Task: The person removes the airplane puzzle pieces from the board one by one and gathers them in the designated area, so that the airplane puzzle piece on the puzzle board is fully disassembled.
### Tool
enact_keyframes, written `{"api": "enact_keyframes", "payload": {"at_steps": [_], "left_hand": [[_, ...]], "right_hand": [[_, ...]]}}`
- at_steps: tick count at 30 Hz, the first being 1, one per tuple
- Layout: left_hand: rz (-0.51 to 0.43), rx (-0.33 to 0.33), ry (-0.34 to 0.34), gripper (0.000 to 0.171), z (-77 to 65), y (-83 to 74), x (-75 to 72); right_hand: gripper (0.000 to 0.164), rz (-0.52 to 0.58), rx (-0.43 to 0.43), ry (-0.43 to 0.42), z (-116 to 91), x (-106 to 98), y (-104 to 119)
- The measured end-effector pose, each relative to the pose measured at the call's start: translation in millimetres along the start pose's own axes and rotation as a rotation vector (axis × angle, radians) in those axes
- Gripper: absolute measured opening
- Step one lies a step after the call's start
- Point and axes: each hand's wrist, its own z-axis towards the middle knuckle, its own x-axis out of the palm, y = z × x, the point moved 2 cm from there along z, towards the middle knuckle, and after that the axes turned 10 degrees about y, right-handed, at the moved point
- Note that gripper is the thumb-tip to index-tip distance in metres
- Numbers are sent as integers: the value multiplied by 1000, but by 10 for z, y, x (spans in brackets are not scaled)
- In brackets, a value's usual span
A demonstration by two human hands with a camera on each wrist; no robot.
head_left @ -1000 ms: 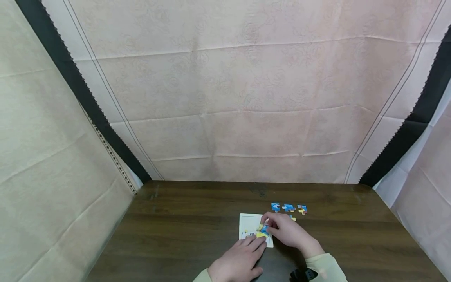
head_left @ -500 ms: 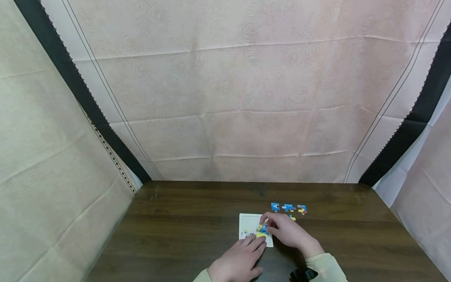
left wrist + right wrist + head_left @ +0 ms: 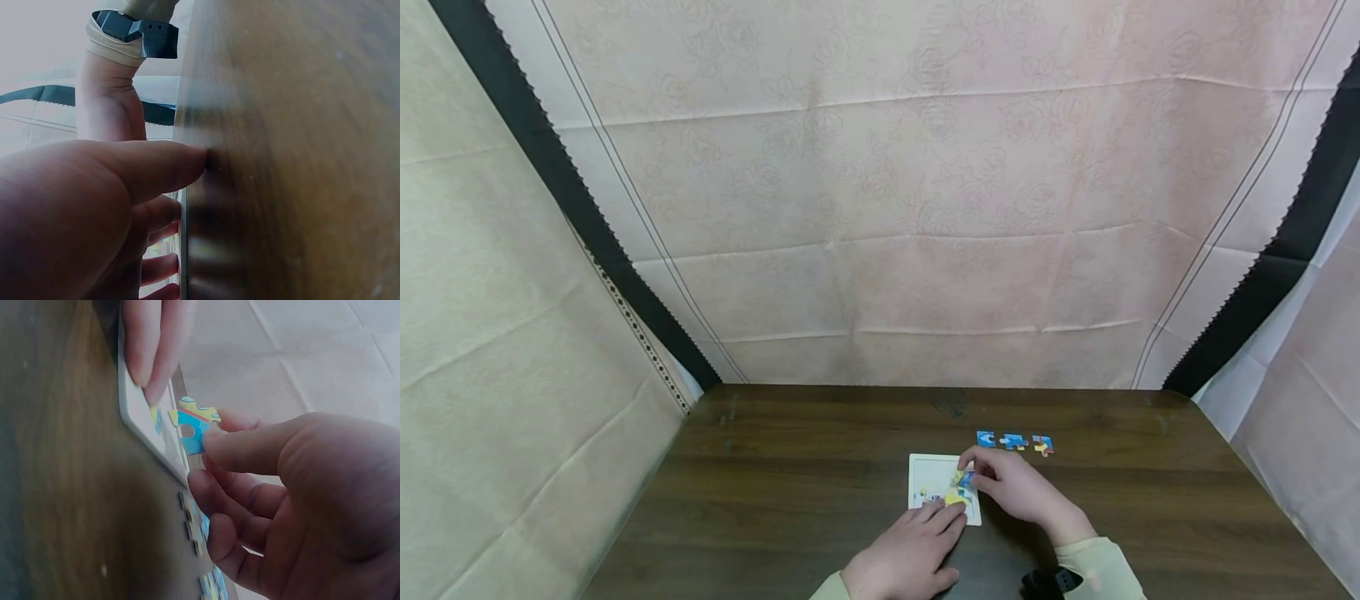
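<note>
In the head view a white-bordered puzzle board (image 3: 928, 468) lies flat on the table, with a few yellow and blue parts of its picture showing. My left hand (image 3: 910, 552) rests its extended fingers on the board's near edge. My right hand (image 3: 1018, 493) is over the board's right side. In the right wrist view its thumb and index finger pinch a blue and yellow jigsaw piece (image 3: 195, 432), tilted and raised off the board. The left wrist view shows the left thumb (image 3: 169, 164) at the table, its other fingers on the board.
Beyond the board, a blue jigsaw piece (image 3: 986, 439), a second blue one (image 3: 1013, 442) and a blue, yellow and red one (image 3: 1042, 446) lie in a row on the brown wooden table (image 3: 805, 454). A pale cloth wall (image 3: 925, 250) rises behind the table.
My right hand has shifted slightly up and to the right with the jigsaw piece, and now covers a loose piece that showed beside it. The left hand stays in place.
</note>
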Motion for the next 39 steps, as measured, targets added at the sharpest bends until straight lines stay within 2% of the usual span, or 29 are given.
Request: {"api": "enact_keyframes", "payload": {"at_steps": [7,12,17,22,25,32,39], "left_hand": [[11,-2,-4,66,12,-4,7],[34,-12,-22,66,-2,-17,16],[18,-13,-3,67,-15,-8,14],[-12,-10,15,69,-13,7,8],[-17,-11,18,69,-5,10,15],[-10,-8,12,69,8,4,27],[-20,-1,15,69,17,0,25]], "right_hand": [[15,37,15,-56,-85,-150,-140],[16,69,88,-100,-246,-292,-310],[18,129,162,-135,-445,-443,-498],[21,168,195,-137,-579,-548,-704],[21,177,243,-132,-613,-572,-796],[23,195,279,-123,-660,-613,-863],[21,148,311,-139,-681,-626,-876]]}}
